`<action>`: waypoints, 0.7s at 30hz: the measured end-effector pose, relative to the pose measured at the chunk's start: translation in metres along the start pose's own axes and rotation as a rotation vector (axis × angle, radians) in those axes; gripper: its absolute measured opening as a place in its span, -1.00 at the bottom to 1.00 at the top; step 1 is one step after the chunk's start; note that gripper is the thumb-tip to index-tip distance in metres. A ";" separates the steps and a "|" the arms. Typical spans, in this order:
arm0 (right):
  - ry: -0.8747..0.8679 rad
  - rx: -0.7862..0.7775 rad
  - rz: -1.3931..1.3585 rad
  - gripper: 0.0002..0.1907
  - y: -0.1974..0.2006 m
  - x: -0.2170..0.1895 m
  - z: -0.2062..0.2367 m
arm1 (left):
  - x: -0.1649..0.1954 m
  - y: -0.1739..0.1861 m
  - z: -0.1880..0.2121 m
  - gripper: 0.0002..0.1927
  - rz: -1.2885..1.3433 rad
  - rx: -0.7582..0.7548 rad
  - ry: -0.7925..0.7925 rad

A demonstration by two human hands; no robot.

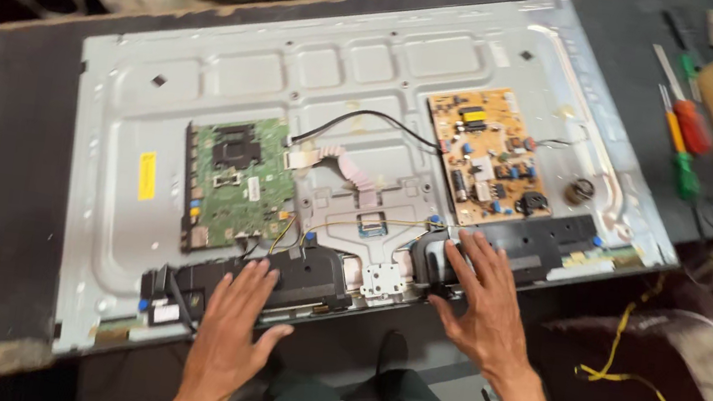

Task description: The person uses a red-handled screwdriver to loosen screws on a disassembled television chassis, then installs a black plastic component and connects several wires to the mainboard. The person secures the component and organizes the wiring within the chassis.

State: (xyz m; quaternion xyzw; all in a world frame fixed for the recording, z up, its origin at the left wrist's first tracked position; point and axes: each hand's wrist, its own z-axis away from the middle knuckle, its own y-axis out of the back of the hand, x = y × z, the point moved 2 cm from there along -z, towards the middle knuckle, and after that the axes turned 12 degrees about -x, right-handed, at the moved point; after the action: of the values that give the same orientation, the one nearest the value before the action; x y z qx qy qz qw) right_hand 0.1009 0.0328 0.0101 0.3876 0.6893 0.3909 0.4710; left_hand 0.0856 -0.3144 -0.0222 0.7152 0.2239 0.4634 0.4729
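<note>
The opened television panel is laid flat on the surface, back cover already off, boards still mounted. Black speaker bars are pressed by the open left hand and open right hand, fingers spread.

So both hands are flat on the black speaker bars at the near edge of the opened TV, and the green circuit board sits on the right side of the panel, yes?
Not quite. The head view shows the green circuit board on the left side of the metal back panel; the board on the right is the orange one. The left hand and right hand do rest on the black speaker bars.
</note>
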 end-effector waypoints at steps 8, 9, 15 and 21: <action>-0.018 -0.273 -0.146 -0.17 0.009 0.054 -0.014 | 0.041 -0.016 -0.019 -0.30 -0.048 -0.027 0.206; -0.009 -0.269 -0.153 -0.16 0.009 0.056 -0.015 | 0.040 -0.017 -0.019 -0.30 -0.065 -0.031 0.223; 0.038 -0.307 -0.088 -0.11 0.013 0.069 -0.026 | 0.028 -0.018 -0.016 -0.28 -0.083 -0.056 0.282; 0.124 -0.322 -0.122 -0.14 0.016 0.080 -0.035 | 0.023 -0.020 -0.023 -0.32 -0.093 -0.050 0.265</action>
State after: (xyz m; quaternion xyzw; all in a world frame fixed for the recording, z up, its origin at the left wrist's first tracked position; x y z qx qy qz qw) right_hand 0.0498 0.1053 0.0060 0.2397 0.6676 0.4902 0.5065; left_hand 0.0787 -0.2767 -0.0266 0.6245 0.3057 0.5370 0.4777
